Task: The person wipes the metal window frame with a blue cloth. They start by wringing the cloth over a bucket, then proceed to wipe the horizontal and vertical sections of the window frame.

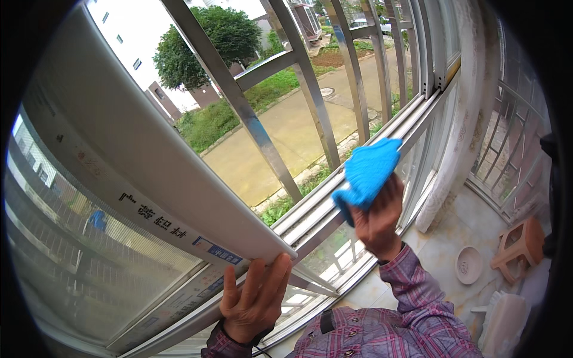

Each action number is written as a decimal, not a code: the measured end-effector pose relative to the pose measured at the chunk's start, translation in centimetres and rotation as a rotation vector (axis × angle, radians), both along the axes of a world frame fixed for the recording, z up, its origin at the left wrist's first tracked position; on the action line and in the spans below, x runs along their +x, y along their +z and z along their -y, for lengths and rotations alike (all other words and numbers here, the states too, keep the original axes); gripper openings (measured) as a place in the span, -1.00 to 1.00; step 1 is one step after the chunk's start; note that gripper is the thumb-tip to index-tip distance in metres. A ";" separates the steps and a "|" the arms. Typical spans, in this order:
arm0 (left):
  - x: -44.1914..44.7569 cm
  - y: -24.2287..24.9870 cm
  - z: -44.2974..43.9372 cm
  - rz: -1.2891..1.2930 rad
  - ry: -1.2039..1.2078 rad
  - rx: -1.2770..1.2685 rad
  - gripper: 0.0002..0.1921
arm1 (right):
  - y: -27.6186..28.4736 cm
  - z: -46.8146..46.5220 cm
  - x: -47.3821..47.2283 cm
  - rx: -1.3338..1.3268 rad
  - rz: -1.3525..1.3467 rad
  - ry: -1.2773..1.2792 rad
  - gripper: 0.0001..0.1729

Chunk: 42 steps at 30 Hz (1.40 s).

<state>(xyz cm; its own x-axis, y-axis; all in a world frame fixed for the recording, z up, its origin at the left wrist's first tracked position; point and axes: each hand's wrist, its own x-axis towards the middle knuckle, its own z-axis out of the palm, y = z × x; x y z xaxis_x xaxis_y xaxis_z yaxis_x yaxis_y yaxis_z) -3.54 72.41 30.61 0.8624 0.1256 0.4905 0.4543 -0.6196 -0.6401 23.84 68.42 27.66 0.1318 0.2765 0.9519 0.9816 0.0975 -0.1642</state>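
Observation:
A bright blue cloth (369,172) is bunched in my right hand (382,219), over the metal track of the sliding window (309,223). Part of the cloth covers the rail, and I cannot tell how firmly it presses there. My left hand (257,293) lies with fingers spread on the lower corner of the white-framed sliding sash (224,215), near a blue sticker that bears writing. It grips nothing that I can see. Dark grime shows in the grooves of the track between my hands.
Steel security bars (268,143) stand just outside the opening. Glass panes (340,250) lie below the track. A pale curtain (470,112) hangs at the right. On the marble-look floor are a round basin (468,265) and an orange-brown plastic stool (521,248).

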 end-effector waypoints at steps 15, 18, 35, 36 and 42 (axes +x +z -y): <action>7.9 -1.7 0.5 0.109 0.070 0.072 -0.73 | -6.3 -0.3 5.6 -0.046 -0.132 0.166 -0.66; 8.5 -2.1 0.3 0.116 0.188 0.153 -0.68 | -6.3 -0.4 4.1 -0.043 0.052 0.273 -0.78; 13.1 -1.3 1.5 0.126 0.236 -0.198 -0.55 | -5.9 -0.5 6.0 -0.057 0.258 0.465 -0.61; 13.4 -0.9 1.4 0.127 0.229 -0.256 -0.56 | -5.8 -0.5 7.0 -0.022 0.233 0.507 -0.60; 14.0 0.2 1.3 0.147 0.122 -0.381 -0.46 | -6.3 0.3 12.9 0.113 -0.102 0.163 -0.54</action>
